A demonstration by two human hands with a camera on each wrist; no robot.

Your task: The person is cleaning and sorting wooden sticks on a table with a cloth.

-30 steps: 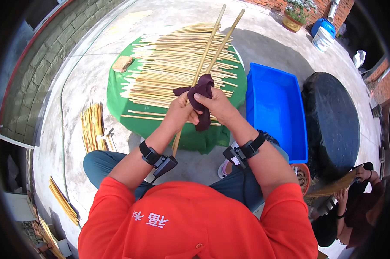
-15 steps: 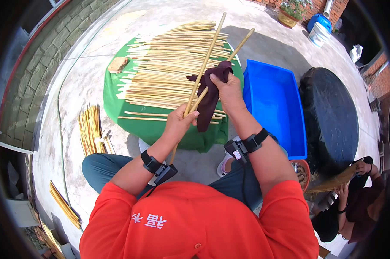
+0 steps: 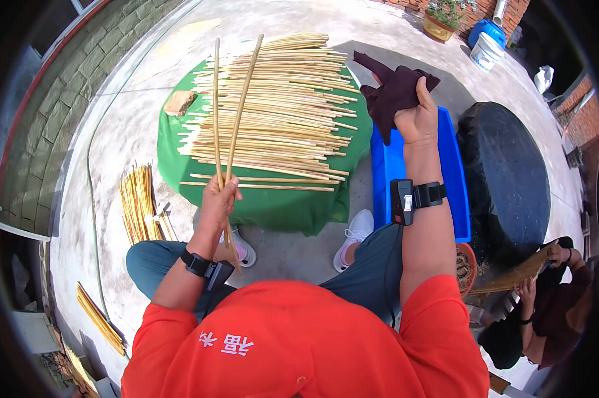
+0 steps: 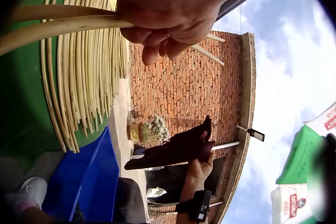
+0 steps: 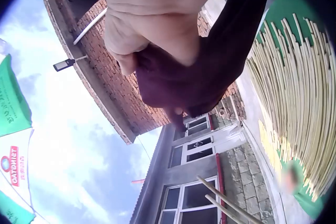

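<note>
Two long pale sticks (image 3: 236,119) stand crossed in the left hand (image 3: 220,199), whose fingers curl round them near their lower part, in front of the green cloth (image 3: 260,212). The right hand (image 3: 419,119) is raised over the blue bin and grips a dark maroon cloth (image 3: 396,96), which hangs clear of the sticks. Rows of similar sticks (image 3: 266,113) lie side by side on the green cloth. In the right wrist view the maroon cloth (image 5: 210,71) is bunched under the thumb and fingers. The left wrist view shows the left hand (image 4: 168,8) closed round both sticks.
A brick piece (image 3: 179,103) sits on the green cloth's left edge. To the right are a blue bin (image 3: 449,139) and a black-covered round object (image 3: 505,172). Stick bundles (image 3: 139,205) lie at the left. Another person (image 3: 545,318) is at the lower right.
The left hand has moved left with both sticks. The right hand has carried the maroon cloth off the sticks, up and to the right, over the blue bin.
</note>
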